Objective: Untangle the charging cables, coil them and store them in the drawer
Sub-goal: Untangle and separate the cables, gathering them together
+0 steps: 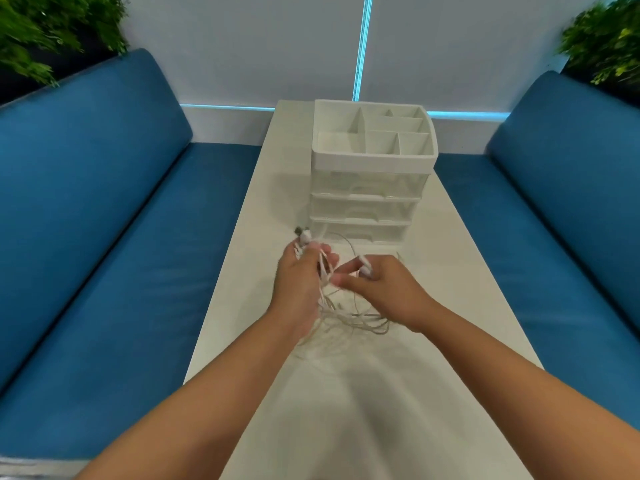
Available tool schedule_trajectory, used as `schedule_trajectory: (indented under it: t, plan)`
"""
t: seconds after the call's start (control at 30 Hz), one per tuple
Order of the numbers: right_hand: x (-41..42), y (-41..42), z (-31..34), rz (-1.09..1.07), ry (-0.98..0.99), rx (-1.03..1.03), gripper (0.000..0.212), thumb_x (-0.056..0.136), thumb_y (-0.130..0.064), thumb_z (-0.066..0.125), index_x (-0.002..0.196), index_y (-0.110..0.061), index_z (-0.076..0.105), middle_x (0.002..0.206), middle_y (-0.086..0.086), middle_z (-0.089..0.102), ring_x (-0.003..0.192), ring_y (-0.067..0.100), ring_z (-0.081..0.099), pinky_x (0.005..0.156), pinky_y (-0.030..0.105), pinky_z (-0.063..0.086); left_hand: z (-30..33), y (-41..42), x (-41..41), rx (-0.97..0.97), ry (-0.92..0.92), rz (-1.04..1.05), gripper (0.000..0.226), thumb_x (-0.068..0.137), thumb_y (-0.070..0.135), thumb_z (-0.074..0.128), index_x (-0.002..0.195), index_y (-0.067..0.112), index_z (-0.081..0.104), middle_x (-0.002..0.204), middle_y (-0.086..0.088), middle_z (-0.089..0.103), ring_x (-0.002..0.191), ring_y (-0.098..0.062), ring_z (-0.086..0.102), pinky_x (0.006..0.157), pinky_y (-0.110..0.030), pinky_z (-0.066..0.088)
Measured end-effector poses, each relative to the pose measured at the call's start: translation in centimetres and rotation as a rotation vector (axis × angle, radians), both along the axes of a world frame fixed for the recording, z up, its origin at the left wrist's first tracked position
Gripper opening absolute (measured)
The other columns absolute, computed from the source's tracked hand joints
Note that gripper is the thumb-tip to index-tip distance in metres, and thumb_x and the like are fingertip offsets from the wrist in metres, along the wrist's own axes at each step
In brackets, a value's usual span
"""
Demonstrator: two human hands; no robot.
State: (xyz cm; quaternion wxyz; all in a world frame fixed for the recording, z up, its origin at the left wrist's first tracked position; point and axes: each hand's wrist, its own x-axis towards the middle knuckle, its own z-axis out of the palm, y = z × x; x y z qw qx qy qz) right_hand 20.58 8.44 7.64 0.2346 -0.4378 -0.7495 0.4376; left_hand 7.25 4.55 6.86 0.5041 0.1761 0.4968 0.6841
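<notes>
Our left hand [300, 275] grips a bunch of white charging cables [341, 311], fingers curled round several strands, with a plug end [304, 236] sticking out past the fingertips. Our right hand [377, 284] pinches another white plug between thumb and fingers, close beside the left. The rest of the cables hang and loop under both hands, trailing onto the tabletop [450, 306] about midway along it, roughly centred between the long edges. Still a tangle; no coil made yet.

Handling, as we judge it: light, thin, floppy, smooth jacket so strands slide through fingers easily. Loops will snag on each other if yanked. Best hold is at the stiff plug ends, then feed 1 strand out at a time; pull gently so connectors don't strain.

Further out, near the far end of the tabletop, stands a white drawer unit [372, 188] with 3 drawers, all closed, and a divided tray on top. Blue benches [104, 220] flank both long edges.
</notes>
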Motion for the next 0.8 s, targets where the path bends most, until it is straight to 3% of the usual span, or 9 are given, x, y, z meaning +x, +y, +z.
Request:
schedule_trajectory:
  t: [0.07, 0.2, 0.3, 0.4, 0.57, 0.67, 0.8]
  plan:
    - [0.8, 0.8, 0.7, -0.275, 0.104, -0.05, 0.026, 0.091, -0.036, 0.064, 0.079, -0.015, 0.073, 0.051, -0.014, 0.055, 0.048, 0.002, 0.045, 0.051, 0.017, 0.034, 0.4, 0.6, -1.4, 0.02, -0.11, 0.13, 0.012, 0.104, 0.006, 0.041, 0.099, 0.009, 0.052, 0.077, -0.003, 0.054, 0.057, -0.009, 0.052, 0.066, -0.025, 0.051]
    - [4.2, 4.1, 1.9, -0.826, 0.465, -0.314, 0.026, 0.097, -0.029, 0.049, 0.08, -0.013, 0.058, 0.055, -0.004, 0.032, 0.043, 0.01, 0.028, 0.038, 0.021, 0.025, 1.3, 0.9, -4.4, 0.055, -0.163, 0.228, 0.018, 0.104, 0.003, 0.037, 0.09, 0.011, 0.046, 0.073, -0.001, 0.046, 0.049, -0.006, 0.042, 0.046, -0.018, 0.04]
    - [6.6, 5.7, 2.0, -1.002, 0.684, -0.422, 0.025, 0.097, -0.025, 0.043, 0.074, -0.016, 0.046, 0.057, -0.005, 0.026, 0.035, 0.007, 0.022, 0.035, 0.018, 0.019, 1.5, 1.2, -5.9, 0.041, -0.126, 0.285, 0.018, 0.105, 0.01, 0.04, 0.088, 0.013, 0.043, 0.074, 0.0, 0.045, 0.045, -0.004, 0.037, 0.04, -0.016, 0.031]
    - [7.8, 6.3, 1.6, -1.105, 0.738, -0.449, 0.026, 0.097, -0.023, 0.04, 0.072, -0.017, 0.04, 0.058, -0.005, 0.028, 0.039, 0.008, 0.021, 0.036, 0.02, 0.019, 1.4, 1.2, -6.5, -0.022, -0.072, 0.338, 0.018, 0.105, 0.021, 0.045, 0.088, 0.015, 0.044, 0.071, 0.003, 0.046, 0.043, -0.003, 0.033, 0.038, -0.016, 0.025]
    - [6.9, 4.9, -0.4, -1.054, 0.552, -0.423, 0.03, 0.097, -0.031, 0.041, 0.07, -0.019, 0.039, 0.061, -0.003, 0.033, 0.049, 0.012, 0.024, 0.046, 0.025, 0.022, 2.3, 1.2, -5.6, -0.033, -0.034, 0.347, 0.015, 0.105, 0.022, 0.045, 0.09, 0.016, 0.045, 0.07, 0.004, 0.046, 0.041, -0.004, 0.032, 0.038, -0.017, 0.025]
    - [5.0, 3.3, -1.8, -0.819, 0.406, -0.345, 0.035, 0.099, -0.037, 0.041, 0.069, -0.019, 0.04, 0.059, -0.002, 0.035, 0.049, 0.013, 0.027, 0.045, 0.026, 0.023, 3.0, 1.5, -3.8, -0.026, 0.028, 0.278, 0.015, 0.105, 0.025, 0.044, 0.091, 0.018, 0.044, 0.069, 0.005, 0.046, 0.044, -0.005, 0.031, 0.039, -0.017, 0.025]
    - [3.8, 2.1, -2.8, -0.524, 0.213, -0.071, 0.04, 0.101, -0.041, 0.042, 0.072, -0.014, 0.041, 0.065, 0.004, 0.04, 0.058, 0.015, 0.034, 0.057, 0.028, 0.031, 4.0, 1.7, -3.0, 0.022, 0.064, 0.234, 0.015, 0.104, 0.028, 0.046, 0.094, 0.017, 0.047, 0.071, 0.005, 0.047, 0.046, -0.004, 0.032, 0.04, -0.016, 0.027]
